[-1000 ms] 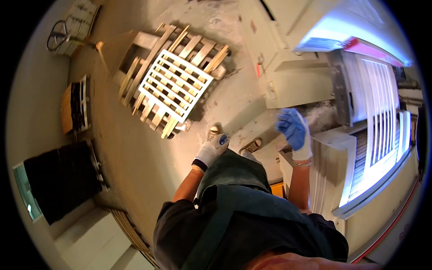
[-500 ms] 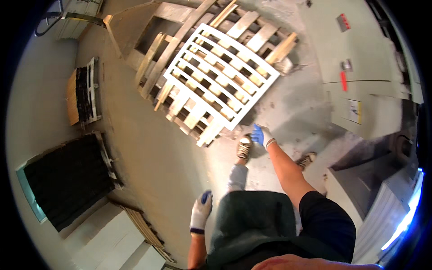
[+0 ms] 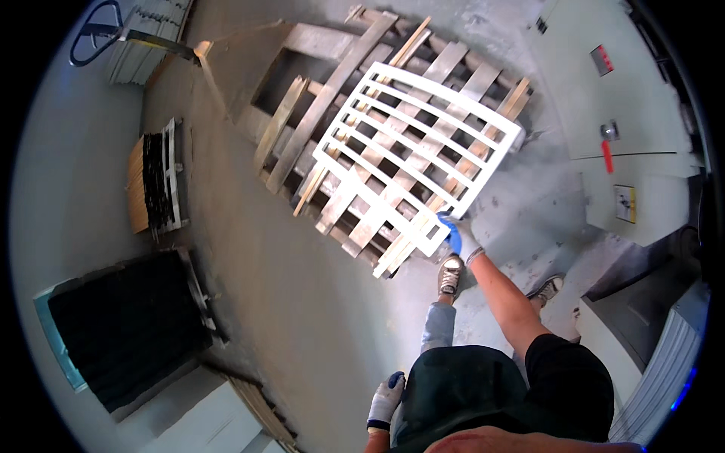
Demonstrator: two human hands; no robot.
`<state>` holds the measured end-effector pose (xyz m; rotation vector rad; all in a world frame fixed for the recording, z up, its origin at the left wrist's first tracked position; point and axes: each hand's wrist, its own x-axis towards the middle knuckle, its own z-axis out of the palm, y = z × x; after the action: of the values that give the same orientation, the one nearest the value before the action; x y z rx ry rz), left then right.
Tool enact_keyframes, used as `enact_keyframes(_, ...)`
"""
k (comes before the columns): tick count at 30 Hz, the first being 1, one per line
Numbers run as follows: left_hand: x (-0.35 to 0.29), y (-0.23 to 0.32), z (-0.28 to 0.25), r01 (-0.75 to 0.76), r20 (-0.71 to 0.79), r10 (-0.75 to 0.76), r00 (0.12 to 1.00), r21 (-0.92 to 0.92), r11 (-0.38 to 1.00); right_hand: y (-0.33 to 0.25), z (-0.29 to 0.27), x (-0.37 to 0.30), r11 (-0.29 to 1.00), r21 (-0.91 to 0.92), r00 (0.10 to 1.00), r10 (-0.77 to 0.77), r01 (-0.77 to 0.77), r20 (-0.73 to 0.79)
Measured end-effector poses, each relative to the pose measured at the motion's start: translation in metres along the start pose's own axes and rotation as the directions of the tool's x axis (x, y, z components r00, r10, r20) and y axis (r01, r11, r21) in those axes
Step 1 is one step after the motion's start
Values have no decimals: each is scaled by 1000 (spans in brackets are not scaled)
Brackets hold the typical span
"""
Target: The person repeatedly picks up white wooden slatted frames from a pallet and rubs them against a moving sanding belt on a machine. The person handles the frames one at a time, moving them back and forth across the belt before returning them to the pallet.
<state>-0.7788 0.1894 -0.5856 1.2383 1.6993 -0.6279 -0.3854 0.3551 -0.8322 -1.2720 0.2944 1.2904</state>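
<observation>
A white slatted panel (image 3: 496,164) lies at a slant on a stack of wooden pallets (image 3: 362,230), with the wood showing through its gaps. My right hand (image 3: 467,240), in a white glove with blue palm and fingers, reaches forward and closes on the panel's near edge, close to its right-hand corner. Part of the grip is hidden under that edge. Down beside my dark apron (image 3: 461,389) hangs my left hand (image 3: 387,402), gloved the same way. Its fingers are loosely bent and partly apart, with nothing seen in them.
Pale cabinets (image 3: 630,189) with red tags stand at the right. A pallet jack handle (image 3: 98,34) is at the far left. Below it are a stack of slatted pieces (image 3: 155,181), then a black-covered stack (image 3: 128,317). White boards (image 3: 204,423) lie at the lower left.
My right hand has gone from just short of the panel to gripping its near edge. The panel's near side looks shifted. My left hand stays low at my side.
</observation>
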Motion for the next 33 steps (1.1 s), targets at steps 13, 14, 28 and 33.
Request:
enact_keyframes(13, 74, 168, -121, -420, -262, 331, 907, -629, 654, -389, 151, -305, 854, -80, 810, -452, 514, 373)
enact_keyframes(14, 78, 183, -116, -509, -311, 403, 861, -545, 666, -408, 133, -339, 858, -133, 821, -413, 496, 395)
enact_keyframes(28, -22, 374, 220, 147, 676, 502, 539, -662, 735, -524, -68, -692, 370, -542, 649, -546, 754, 530)
enact_keyframes(33, -106, 437, 314, 433, 684, 683, 258, -713, 551, -547, -151, -781, 262, -471, 523, -611, 842, 595)
